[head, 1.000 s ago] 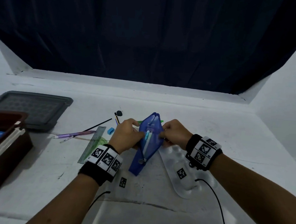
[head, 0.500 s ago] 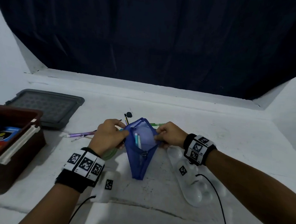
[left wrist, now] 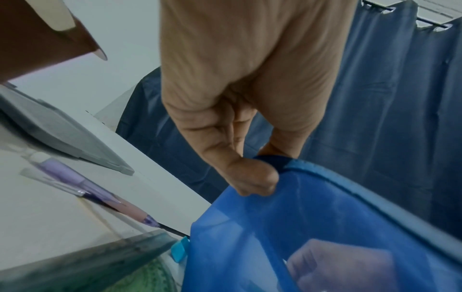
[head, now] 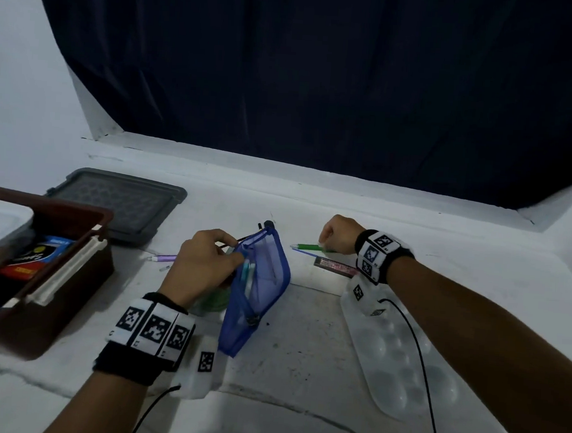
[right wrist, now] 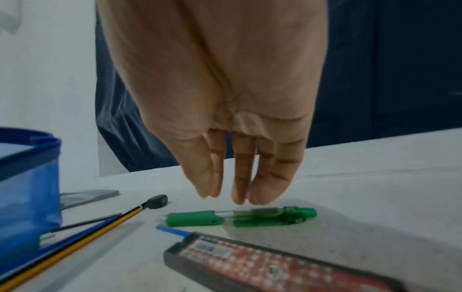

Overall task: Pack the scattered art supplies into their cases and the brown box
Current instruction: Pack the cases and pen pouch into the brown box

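A blue mesh pouch (head: 260, 281) stands unzipped on the white table with light pens (head: 247, 274) inside. My left hand (head: 222, 249) pinches the pouch (left wrist: 325, 237) at its left rim, thumb over the edge. My right hand (head: 325, 242) hovers over a green pen (head: 309, 247) to the right of the pouch. In the right wrist view its fingers (right wrist: 240, 177) point straight down just above the green pen (right wrist: 240, 216) and hold nothing. The brown box (head: 77, 208) at the left holds packs of supplies.
A grey lid (head: 118, 202) lies behind the box. A purple pen (head: 163, 258), a ruler (left wrist: 87, 262) and a blue eraser (left wrist: 180, 249) lie left of the pouch. A red-and-black lead case (right wrist: 275, 262), a striped pencil (right wrist: 87, 233) and a white palette (head: 396, 357) lie right.
My right hand let go of the pouch's right rim and moved right, over the green pen. My left hand keeps its pinch on the pouch.
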